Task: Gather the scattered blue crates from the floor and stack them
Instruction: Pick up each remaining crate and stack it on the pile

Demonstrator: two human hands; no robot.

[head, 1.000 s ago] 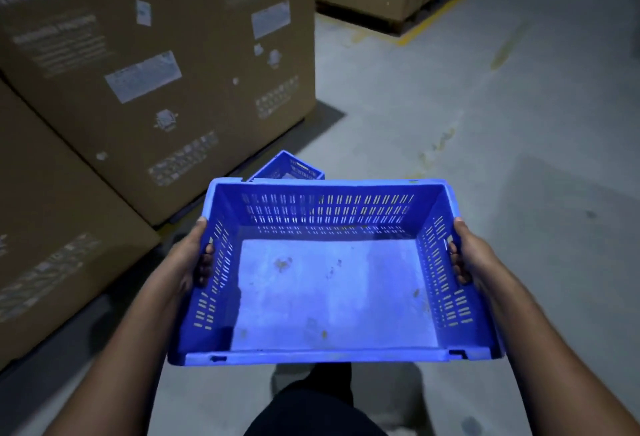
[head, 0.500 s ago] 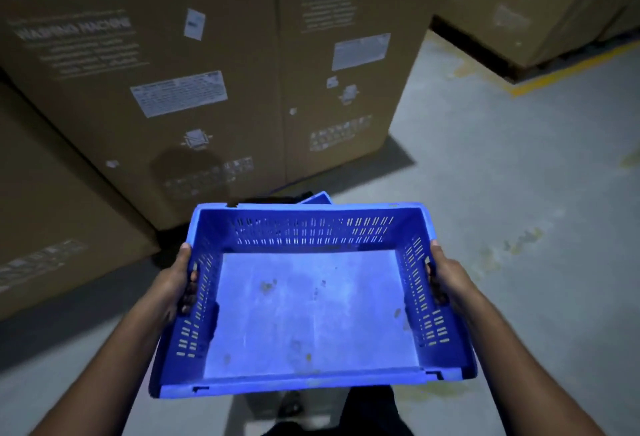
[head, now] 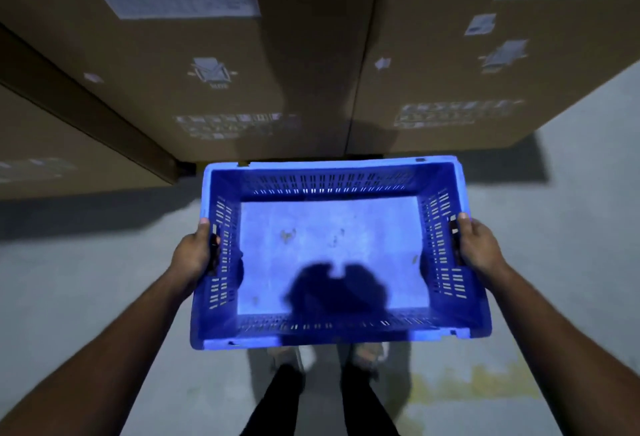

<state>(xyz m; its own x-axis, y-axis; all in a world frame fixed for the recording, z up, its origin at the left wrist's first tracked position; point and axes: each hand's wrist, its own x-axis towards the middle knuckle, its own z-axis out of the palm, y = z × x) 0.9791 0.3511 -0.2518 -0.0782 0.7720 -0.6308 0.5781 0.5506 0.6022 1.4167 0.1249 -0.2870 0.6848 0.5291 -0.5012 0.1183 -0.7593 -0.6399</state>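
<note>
Cardboard boxes (head: 214, 65): tall, labelled, standing right ahead on the grey floor (head: 571, 227).
Blue crate (head: 332, 252): held level above the floor, in front of the boxes, open side up; slotted walls, a shadow on its bottom.
Left hand (head: 194, 252): fingers curled into the left wall's handle slot, gripping.
Right hand (head: 479, 247): likewise gripping the right wall's handle.
Feet (head: 367, 356): blurred, just below the crate.
</note>
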